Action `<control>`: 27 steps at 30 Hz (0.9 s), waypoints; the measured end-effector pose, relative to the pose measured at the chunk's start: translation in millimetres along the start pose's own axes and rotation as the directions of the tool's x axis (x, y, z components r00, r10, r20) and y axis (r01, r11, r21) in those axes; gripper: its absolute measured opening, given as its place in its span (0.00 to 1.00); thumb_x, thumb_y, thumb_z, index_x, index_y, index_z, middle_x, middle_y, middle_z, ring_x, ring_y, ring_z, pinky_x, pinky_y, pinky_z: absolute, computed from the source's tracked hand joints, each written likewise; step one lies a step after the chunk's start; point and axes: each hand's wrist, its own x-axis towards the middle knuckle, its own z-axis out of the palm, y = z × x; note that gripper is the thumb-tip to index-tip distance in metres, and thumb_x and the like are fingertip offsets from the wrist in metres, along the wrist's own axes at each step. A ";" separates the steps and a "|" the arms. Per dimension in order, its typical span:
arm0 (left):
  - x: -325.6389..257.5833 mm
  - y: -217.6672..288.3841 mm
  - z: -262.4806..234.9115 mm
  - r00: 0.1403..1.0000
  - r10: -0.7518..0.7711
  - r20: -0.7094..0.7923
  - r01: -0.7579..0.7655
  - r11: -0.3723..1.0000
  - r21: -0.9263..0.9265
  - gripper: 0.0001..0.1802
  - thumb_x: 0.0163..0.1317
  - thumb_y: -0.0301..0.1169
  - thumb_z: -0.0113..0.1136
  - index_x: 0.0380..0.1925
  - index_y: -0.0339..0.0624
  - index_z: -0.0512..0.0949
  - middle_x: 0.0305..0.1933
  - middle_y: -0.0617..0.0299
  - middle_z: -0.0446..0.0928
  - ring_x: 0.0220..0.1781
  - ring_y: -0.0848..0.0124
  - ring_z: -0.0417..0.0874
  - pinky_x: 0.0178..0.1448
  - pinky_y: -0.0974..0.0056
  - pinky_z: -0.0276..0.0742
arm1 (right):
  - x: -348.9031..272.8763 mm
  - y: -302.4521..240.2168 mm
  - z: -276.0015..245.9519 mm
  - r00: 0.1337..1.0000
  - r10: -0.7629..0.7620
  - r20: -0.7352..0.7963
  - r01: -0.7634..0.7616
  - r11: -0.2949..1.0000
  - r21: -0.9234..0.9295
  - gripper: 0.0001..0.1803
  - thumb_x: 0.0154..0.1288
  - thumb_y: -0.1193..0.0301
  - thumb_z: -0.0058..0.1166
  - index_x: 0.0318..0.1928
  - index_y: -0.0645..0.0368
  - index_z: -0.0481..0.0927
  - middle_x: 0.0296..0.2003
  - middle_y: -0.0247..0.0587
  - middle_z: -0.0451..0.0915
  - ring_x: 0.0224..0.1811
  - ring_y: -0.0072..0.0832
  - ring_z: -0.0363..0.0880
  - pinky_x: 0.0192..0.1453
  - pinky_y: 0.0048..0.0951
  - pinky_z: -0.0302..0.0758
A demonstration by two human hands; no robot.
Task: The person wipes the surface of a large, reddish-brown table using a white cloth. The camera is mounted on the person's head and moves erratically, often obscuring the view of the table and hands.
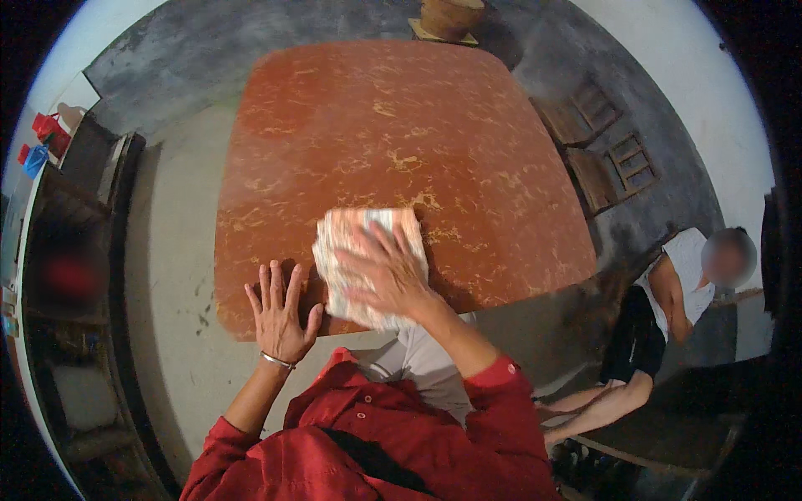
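My right hand point(391, 274) lies flat on a folded, striped cloth point(341, 230) in white, orange and grey, its fingers spread across the top. The cloth rests on the near part of a large reddish-brown tabletop point(351, 117) with yellowish marbling, its lower end at the near edge. To the left of the cloth, my left hand point(284, 319) is placed palm down at the table's near edge, fingers apart and nothing in it. A metal bangle point(277, 361) circles that wrist. Whatever lies beneath the cloth is hidden.
Two wooden chairs point(622, 167) stand beyond the table's right side. A person point(681, 267) in a white top sits at the right. Dark shelving point(117, 225) runs along the left, with red and blue bags point(50, 138) on top. A brown pot point(451, 18) stands behind the table.
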 end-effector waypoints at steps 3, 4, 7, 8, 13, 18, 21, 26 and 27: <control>-2.2 1.3 -0.8 1.000 0.015 0.003 -0.014 0.999 -0.031 0.36 0.63 0.48 0.55 0.71 0.54 0.63 0.78 0.47 0.51 0.80 0.46 0.47 0.77 0.34 0.38 | -54.1 -3.8 -36.1 0.990 0.123 0.071 -0.128 0.990 0.060 0.37 0.55 0.45 0.63 0.66 0.34 0.73 0.71 0.38 0.62 0.76 0.45 0.53 0.78 0.57 0.44; -1.8 2.8 -2.4 1.000 0.019 0.009 -0.019 0.999 -0.041 0.36 0.63 0.47 0.55 0.71 0.53 0.63 0.78 0.47 0.51 0.80 0.47 0.48 0.77 0.35 0.38 | -68.3 9.5 -48.0 0.978 0.192 0.078 -0.195 0.980 0.035 0.36 0.53 0.46 0.64 0.65 0.34 0.75 0.71 0.36 0.63 0.76 0.45 0.53 0.78 0.57 0.43; -3.5 2.2 -4.7 0.999 0.031 0.026 -0.031 0.999 -0.010 0.35 0.63 0.46 0.56 0.70 0.53 0.64 0.77 0.48 0.53 0.79 0.47 0.49 0.78 0.36 0.39 | -84.8 79.7 -65.8 0.954 0.299 -0.027 -0.299 0.954 -0.024 0.33 0.56 0.50 0.65 0.61 0.46 0.78 0.69 0.37 0.65 0.74 0.48 0.55 0.76 0.58 0.46; -2.1 3.7 -4.6 0.999 0.033 0.023 -0.033 0.999 -0.017 0.35 0.63 0.46 0.56 0.70 0.53 0.65 0.77 0.49 0.54 0.79 0.47 0.49 0.78 0.37 0.39 | -81.8 99.3 -74.3 0.895 0.445 -0.039 -0.446 0.892 -0.068 0.32 0.57 0.52 0.64 0.62 0.46 0.77 0.71 0.39 0.63 0.74 0.49 0.54 0.77 0.57 0.44; 2.0 5.4 -3.9 0.999 0.033 0.005 -0.033 0.999 -0.009 0.35 0.63 0.45 0.56 0.70 0.52 0.65 0.77 0.49 0.55 0.79 0.48 0.50 0.78 0.38 0.39 | -34.2 133.9 -63.4 0.737 0.640 -0.215 -0.674 0.719 -0.169 0.34 0.64 0.44 0.55 0.68 0.41 0.71 0.73 0.45 0.58 0.76 0.50 0.48 0.78 0.60 0.37; 2.8 3.7 -2.0 0.999 0.040 0.001 -0.040 0.999 -0.009 0.32 0.64 0.43 0.54 0.68 0.50 0.67 0.77 0.50 0.56 0.79 0.49 0.50 0.79 0.40 0.37 | -49.4 54.9 -39.5 0.936 0.347 -0.066 -0.352 0.932 -0.090 0.36 0.60 0.43 0.58 0.66 0.39 0.73 0.73 0.46 0.59 0.76 0.52 0.50 0.77 0.61 0.40; 0.7 0.8 -2.2 0.999 0.046 0.013 -0.046 0.999 0.013 0.31 0.64 0.42 0.55 0.68 0.50 0.68 0.77 0.50 0.56 0.80 0.49 0.50 0.79 0.40 0.37 | -94.4 36.5 -61.5 0.896 0.443 -0.032 -0.444 0.894 -0.064 0.37 0.59 0.45 0.60 0.67 0.41 0.72 0.73 0.46 0.59 0.76 0.53 0.50 0.77 0.60 0.41; -1.2 3.2 -4.4 0.999 0.032 0.013 -0.032 0.999 0.000 0.31 0.62 0.42 0.55 0.66 0.50 0.70 0.76 0.47 0.57 0.79 0.47 0.51 0.78 0.39 0.39 | -174.8 129.2 -96.2 0.700 0.669 -0.250 -0.713 0.666 -0.218 0.36 0.62 0.49 0.58 0.69 0.45 0.69 0.72 0.46 0.59 0.76 0.52 0.50 0.76 0.61 0.40; -2.0 3.3 -2.9 0.999 0.035 0.016 -0.035 0.999 0.004 0.31 0.62 0.41 0.55 0.67 0.50 0.69 0.76 0.48 0.57 0.79 0.47 0.50 0.79 0.39 0.39 | -181.6 151.5 -105.9 0.604 0.750 -0.270 -0.795 0.544 -0.268 0.36 0.64 0.48 0.56 0.70 0.45 0.67 0.73 0.46 0.59 0.77 0.52 0.48 0.77 0.62 0.38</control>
